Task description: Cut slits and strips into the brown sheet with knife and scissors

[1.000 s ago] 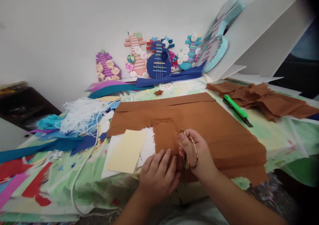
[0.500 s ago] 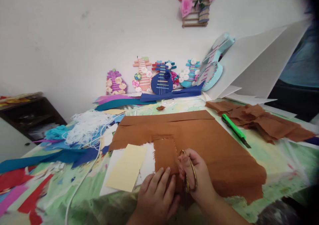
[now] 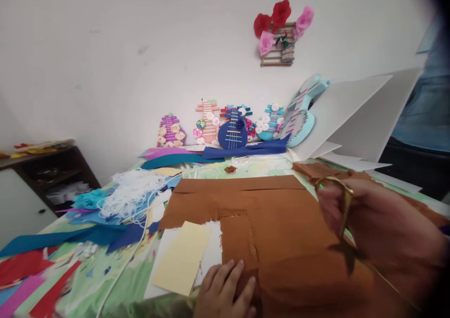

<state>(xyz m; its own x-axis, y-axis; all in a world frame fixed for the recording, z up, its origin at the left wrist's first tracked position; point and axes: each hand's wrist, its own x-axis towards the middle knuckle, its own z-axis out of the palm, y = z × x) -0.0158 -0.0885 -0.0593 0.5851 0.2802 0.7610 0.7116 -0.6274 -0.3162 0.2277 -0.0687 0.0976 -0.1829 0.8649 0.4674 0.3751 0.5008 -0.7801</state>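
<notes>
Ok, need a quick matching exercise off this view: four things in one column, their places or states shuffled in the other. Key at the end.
Things:
1. Scissors
2. Yellow paper
3. White string
4. Left hand

Places or states:
A. in a tangled heap
B. fingertips spread on the brown cloth
C. lying partly over a white sheet
D. held in the right hand

Pairs: 1-D, 2-C, 3-A, 4-B
</notes>
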